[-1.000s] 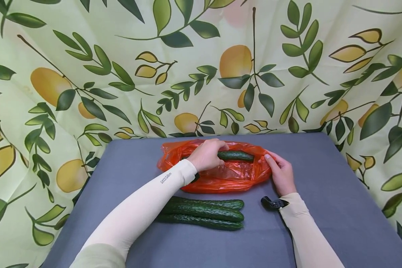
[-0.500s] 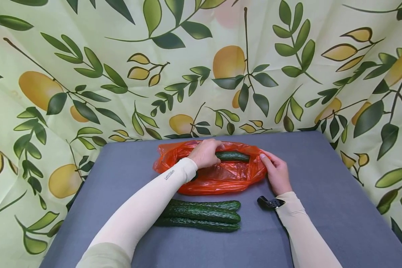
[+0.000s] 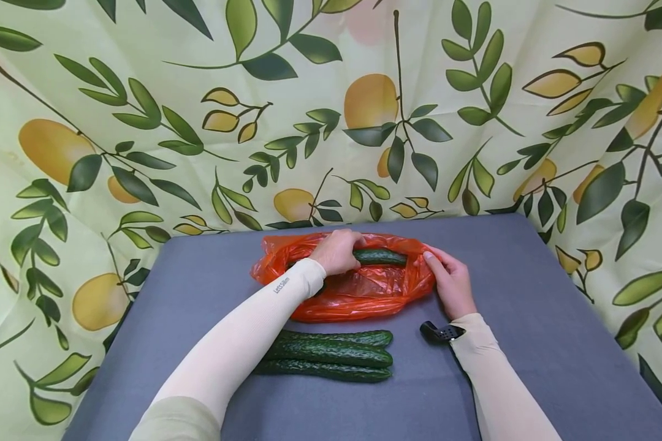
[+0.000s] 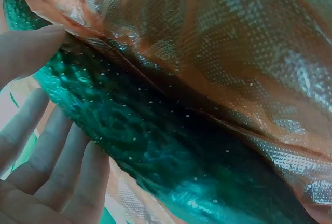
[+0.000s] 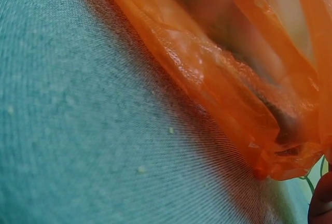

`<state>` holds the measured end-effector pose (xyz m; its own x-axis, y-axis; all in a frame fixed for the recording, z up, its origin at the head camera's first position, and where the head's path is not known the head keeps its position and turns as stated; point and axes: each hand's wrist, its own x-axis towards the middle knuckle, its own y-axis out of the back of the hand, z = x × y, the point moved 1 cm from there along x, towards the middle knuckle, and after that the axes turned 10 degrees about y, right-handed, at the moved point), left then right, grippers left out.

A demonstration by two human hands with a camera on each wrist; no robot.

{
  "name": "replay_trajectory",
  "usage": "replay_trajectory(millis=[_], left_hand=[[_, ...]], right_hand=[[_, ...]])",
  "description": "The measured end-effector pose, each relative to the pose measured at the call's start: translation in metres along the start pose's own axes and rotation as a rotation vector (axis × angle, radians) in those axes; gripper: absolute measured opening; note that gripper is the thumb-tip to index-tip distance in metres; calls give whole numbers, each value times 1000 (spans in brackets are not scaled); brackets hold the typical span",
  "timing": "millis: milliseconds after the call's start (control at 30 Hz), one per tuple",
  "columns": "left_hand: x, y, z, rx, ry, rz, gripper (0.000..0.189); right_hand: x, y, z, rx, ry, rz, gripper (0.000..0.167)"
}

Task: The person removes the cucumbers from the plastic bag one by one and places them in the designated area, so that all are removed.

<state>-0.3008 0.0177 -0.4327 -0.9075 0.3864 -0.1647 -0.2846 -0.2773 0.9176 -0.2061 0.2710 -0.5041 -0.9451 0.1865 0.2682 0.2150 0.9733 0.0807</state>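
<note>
A red plastic bag (image 3: 353, 309) lies on its side on the grey table, its mouth spread wide. Inside it is a dark green cucumber (image 3: 385, 257). My left hand (image 3: 336, 252) reaches into the bag and holds this cucumber; in the left wrist view the thumb (image 4: 36, 47) lies on one side and the fingers (image 4: 78, 177) on the other. At the bag's right end my right hand (image 3: 453, 283) pinches the rim between thumb and fingers. Only a fingertip of that hand (image 5: 322, 203) shows in the right wrist view, beside the orange-looking bag (image 5: 207, 79).
Several cucumbers (image 3: 336, 354) lie side by side on the table (image 3: 419, 392) in front of the bag, their left ends hidden by the left forearm. A black strap (image 3: 441, 332) is at the right wrist. Leaf-and-fruit patterned cloth (image 3: 303, 153) hangs behind the table.
The whole head view has shifted slightly, so everything sits a little further left. Both hands keep their places at the bag and the cucumber, with hardly any movement.
</note>
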Motion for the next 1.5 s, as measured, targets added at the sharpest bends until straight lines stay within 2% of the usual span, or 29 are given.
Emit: replay_trajectory(millis=[167, 433, 800, 933, 1167, 1233, 1500], left_hand=[[3, -3, -2, 13, -5, -13, 44], [3, -4, -1, 70, -17, -17, 37], [-8, 0, -4, 177, -23, 46, 34], [-11, 1, -2, 185, -17, 59, 34], [-14, 2, 3, 186, -28, 68, 31], [-16, 3, 2, 195, -29, 72, 31], [-25, 10, -3, 217, -60, 75, 34]], right_hand=[[1, -1, 0, 18, -5, -3, 48], [0, -1, 1, -29, -16, 1, 47], [2, -3, -4, -49, 12, 1, 46], [0, -7, -9, -129, 7, 9, 49], [-3, -16, -18, -419, 39, -5, 55], [-3, -17, -18, -433, 39, -7, 54], [-2, -16, -16, -365, 14, 46, 49]])
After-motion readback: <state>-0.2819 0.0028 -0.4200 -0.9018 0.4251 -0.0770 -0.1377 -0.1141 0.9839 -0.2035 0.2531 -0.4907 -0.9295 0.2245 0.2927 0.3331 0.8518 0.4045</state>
